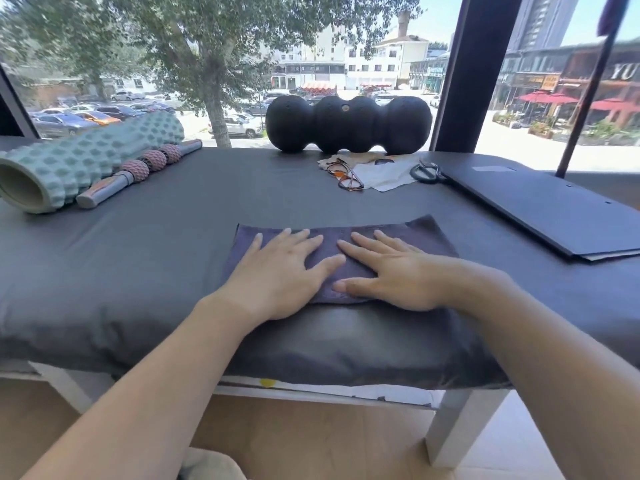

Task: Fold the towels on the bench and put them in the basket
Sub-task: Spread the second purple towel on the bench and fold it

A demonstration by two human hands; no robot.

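A dark purple-grey towel (422,233) lies folded flat near the front edge of the bench (173,244), which has a dark grey cover. My left hand (277,268) rests palm down on the towel's left half, fingers spread. My right hand (388,271) lies flat on its right half, fingers pointing left toward the other hand. Neither hand grips the cloth. No basket is in view.
A teal foam roller (79,161) and a pink-beaded massage stick (138,171) lie at the back left. A black bumpy roller (348,124) stands by the window. Glasses (346,174), a pale cloth (388,174), scissors (427,173) and a black board (540,206) sit at the back right.
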